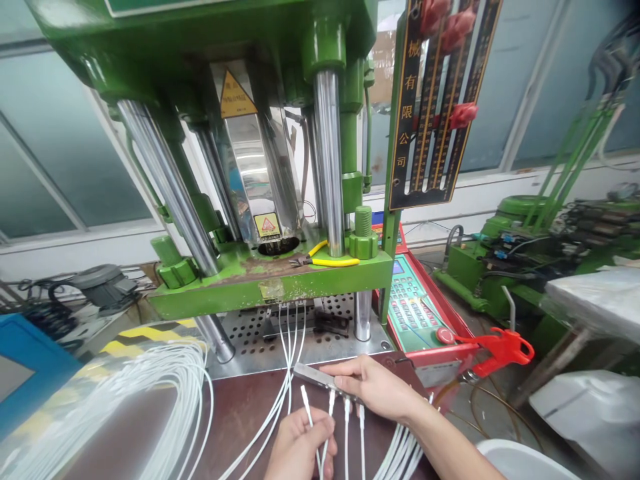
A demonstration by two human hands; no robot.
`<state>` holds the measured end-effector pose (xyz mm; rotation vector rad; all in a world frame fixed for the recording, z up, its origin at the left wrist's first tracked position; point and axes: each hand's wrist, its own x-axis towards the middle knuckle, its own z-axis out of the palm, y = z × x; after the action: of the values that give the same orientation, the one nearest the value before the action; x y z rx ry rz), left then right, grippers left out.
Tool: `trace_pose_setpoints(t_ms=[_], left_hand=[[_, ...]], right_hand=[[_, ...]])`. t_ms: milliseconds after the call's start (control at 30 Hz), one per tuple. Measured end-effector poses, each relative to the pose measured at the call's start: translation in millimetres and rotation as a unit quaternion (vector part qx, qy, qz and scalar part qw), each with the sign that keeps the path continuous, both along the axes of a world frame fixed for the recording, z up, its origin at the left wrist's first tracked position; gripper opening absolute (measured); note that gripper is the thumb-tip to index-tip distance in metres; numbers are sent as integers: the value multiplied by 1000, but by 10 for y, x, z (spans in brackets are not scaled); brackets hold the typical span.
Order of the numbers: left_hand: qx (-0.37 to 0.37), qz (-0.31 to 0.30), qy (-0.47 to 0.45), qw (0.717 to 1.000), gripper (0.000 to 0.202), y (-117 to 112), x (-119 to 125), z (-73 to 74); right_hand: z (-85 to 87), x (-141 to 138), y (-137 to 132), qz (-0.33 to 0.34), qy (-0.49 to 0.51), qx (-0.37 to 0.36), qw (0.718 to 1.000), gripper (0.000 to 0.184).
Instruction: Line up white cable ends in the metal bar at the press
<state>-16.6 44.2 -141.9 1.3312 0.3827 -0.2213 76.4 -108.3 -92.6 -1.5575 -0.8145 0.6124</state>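
My right hand (367, 387) grips a narrow grey metal bar (315, 377) above the brown tabletop, thumb on its top face. Several white cables (347, 433) hang from the bar's near edge, their connector ends at it. My left hand (303, 437) is closed around a white cable (306, 400) just below the bar; its connector tip points up and stands apart from the bar. A second cable (331, 403) passes by the left fingers up to the bar. Behind, more white cables (287, 340) run down from the press's lower opening.
A green press (300, 287) with steel columns stands ahead; yellow-handled cutters (335, 262) lie on its ledge. Coiled white cables (165, 373) lie left, another bundle (403, 450) right. A control panel (415, 307) and a red air gun (503, 350) are at the right.
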Motion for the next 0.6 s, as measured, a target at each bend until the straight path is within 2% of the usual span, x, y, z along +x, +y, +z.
trace_pose_setpoints(t_ms=[100, 267, 333, 467, 600], left_hand=[[-19, -4, 10, 1000, 30, -14, -5, 39], [-94, 47, 13, 994, 30, 18, -37, 107], [-69, 36, 12, 997, 32, 55, -55, 106], [34, -19, -7, 999, 40, 109, -72, 81], [75, -29, -13, 997, 37, 112, -45, 80]], right_hand=[[-8, -1, -2, 6, 12, -2, 1000, 34], [-98, 31, 8, -19, 99, -22, 995, 44], [-119, 42, 10, -24, 104, -31, 994, 46], [-105, 45, 7, -20, 84, -41, 995, 44], [-112, 40, 16, -2, 70, -33, 997, 40]])
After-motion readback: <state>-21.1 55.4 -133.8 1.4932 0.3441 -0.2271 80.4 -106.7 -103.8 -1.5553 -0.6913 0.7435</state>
